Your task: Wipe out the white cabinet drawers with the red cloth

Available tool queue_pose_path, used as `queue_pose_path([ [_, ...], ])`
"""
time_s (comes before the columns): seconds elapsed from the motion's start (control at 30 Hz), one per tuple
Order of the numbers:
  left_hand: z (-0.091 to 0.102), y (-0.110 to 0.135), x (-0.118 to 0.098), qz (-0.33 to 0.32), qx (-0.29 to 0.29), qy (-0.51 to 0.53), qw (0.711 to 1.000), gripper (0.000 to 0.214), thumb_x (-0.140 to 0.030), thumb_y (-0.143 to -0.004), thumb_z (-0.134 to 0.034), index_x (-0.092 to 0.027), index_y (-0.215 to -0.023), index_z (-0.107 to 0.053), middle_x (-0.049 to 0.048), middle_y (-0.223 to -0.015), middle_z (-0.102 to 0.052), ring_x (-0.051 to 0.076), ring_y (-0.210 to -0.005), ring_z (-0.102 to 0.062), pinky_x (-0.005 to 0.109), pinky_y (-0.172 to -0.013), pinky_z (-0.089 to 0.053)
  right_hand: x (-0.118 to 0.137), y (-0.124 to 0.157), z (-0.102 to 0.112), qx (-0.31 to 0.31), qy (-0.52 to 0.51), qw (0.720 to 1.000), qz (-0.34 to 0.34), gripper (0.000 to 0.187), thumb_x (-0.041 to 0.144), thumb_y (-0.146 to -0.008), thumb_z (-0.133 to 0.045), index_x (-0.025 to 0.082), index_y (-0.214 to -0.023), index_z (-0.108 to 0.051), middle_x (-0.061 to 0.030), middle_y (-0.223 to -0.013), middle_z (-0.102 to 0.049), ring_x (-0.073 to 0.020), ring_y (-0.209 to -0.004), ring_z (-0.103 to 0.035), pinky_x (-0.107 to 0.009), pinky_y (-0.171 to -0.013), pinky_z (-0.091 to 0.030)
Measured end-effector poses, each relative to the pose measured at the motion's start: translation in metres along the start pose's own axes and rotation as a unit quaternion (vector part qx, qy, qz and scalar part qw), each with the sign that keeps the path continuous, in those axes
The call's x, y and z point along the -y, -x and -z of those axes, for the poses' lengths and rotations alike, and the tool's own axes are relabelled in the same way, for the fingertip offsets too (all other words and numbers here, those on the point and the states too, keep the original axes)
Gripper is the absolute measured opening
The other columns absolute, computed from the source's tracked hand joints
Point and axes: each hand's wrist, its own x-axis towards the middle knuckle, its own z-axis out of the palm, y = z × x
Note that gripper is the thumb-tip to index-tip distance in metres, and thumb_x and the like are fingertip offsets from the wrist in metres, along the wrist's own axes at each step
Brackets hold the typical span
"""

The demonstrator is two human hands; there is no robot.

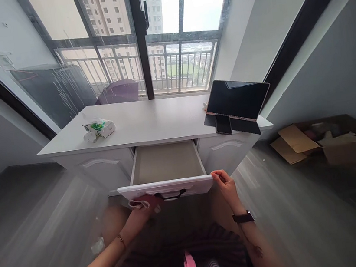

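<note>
The flat white wooden drawer (169,163) sticks out at the table's (150,122) 6 o'clock edge and shows a pale beige floor. The left hand (152,204) is closed around a small white cloth (138,203), pressed on the drawer front beside the black curved handle (170,194). The right hand (226,184) pinches the front's 3 o'clock corner.

Place: you are in a sparsely furnished room of a high-rise home.
Window: tall dark-framed glass window (139,38), metal balcony railing (173,70), pale tower blocks (106,11) beyond.
Desk: long white wooden desk (150,122) with 1 open drawer (165,163).
Desktop: 1 propped black tablet (237,99), 1 dark phone (222,124), 1 green-and-white tissue pack (100,128).
Floor: grey wood-look boards (29,223), brown cardboard box (297,142) to your right.
</note>
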Motion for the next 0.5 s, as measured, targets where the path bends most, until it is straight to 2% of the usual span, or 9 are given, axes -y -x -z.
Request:
queue_pose_path([
  [0.1, 0.017, 0.025, 0.022, -0.014, -0.005, -0.033, 0.999, 0.073, 0.008, -0.075, -0.033, -0.027, -0.137, -0.047, 0.0078, -0.135, -0.056, 0.022, -0.109, -0.061, 0.036, -0.09, -0.048, 0.001, -0.001, 0.0, 0.001, -0.007, 1.0, -0.001, 0.038, 0.056, -0.082, -0.055, 0.019, -0.086, -0.064, -0.0019, -0.079, -0.063, -0.0164, -0.072, -0.054, -0.026, -0.066, -0.042],
  [0.2, 0.035, 0.039, 0.035, 0.025, -0.034, -0.074, 0.996, 0.075, 0.005, -0.08, -0.03, -0.035, -0.145, -0.032, 0.0043, -0.142, -0.049, 0.023, -0.112, -0.059, 0.038, -0.088, -0.048, 0.006, -0.001, 0.0, -0.002, -0.007, 1.0, 0.001, 0.04, 0.059, -0.08, -0.056, 0.02, -0.083, -0.065, -0.002, -0.077, -0.063, -0.0167, -0.07, -0.054, -0.026, -0.065, -0.042],
  [0.27, 0.041, 0.041, 0.036, 0.033, -0.062, -0.093, 0.993, 0.075, 0.004, -0.082, -0.029, -0.036, -0.145, -0.028, 0.0018, -0.144, -0.047, 0.023, -0.12, -0.054, 0.041, -0.092, -0.046, 0.008, -0.001, 0.0, -0.006, -0.005, 1.0, 0.0, 0.041, 0.06, -0.08, -0.055, 0.02, -0.083, -0.065, -0.0019, -0.077, -0.063, -0.0168, -0.07, -0.054, -0.026, -0.064, -0.042],
  [0.37, 0.041, 0.036, 0.027, 0.049, -0.1, -0.111, 0.988, 0.074, 0.005, -0.082, -0.028, -0.031, -0.146, -0.028, 0.0028, -0.145, -0.046, 0.025, -0.132, -0.042, 0.045, -0.099, -0.041, 0.011, 0.001, -0.001, -0.01, -0.002, 1.0, -0.004, 0.042, 0.061, -0.08, -0.054, 0.021, -0.084, -0.065, -0.0015, -0.075, -0.063, -0.0168, -0.069, -0.055, -0.026, -0.063, -0.042],
  [0.5, 0.024, 0.009, -0.003, 0.075, -0.159, -0.073, 0.982, 0.071, 0.004, -0.082, -0.03, -0.026, -0.146, -0.029, 0.0075, -0.144, -0.047, 0.029, -0.137, -0.033, 0.048, -0.102, -0.038, 0.011, 0.002, -0.001, -0.009, 0.009, 1.0, -0.01, 0.041, 0.06, -0.082, -0.053, 0.022, -0.085, -0.065, -0.0014, -0.075, -0.064, -0.0168, -0.068, -0.056, -0.025, -0.061, -0.042],
])
